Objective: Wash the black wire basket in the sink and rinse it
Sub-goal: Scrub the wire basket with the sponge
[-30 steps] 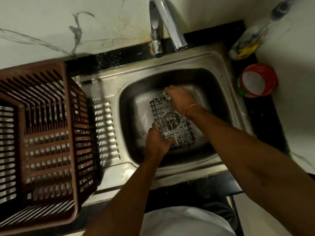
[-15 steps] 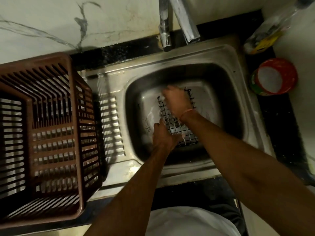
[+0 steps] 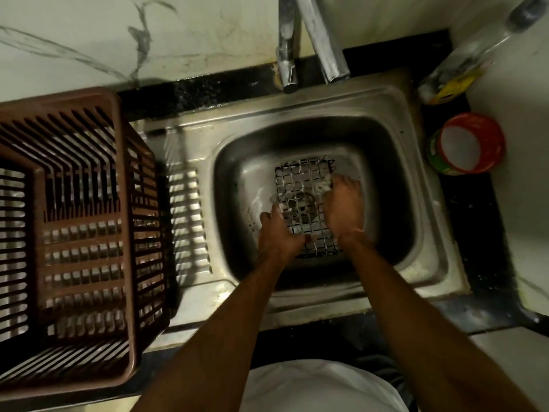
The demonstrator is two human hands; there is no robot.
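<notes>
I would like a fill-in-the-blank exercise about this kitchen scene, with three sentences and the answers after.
1. The black wire basket lies inside the steel ____.
2. The left hand grips the wire basket at its near-left ____.
3. Left of the steel sink stands a slatted plastic crate of ____ colour.

Missing words: sink; corner; brown

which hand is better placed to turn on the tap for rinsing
Probably the right. The right hand lies open on the wire basket, nearer the tap. The left hand grips the basket's near left edge, steadying it in the sink.
</notes>
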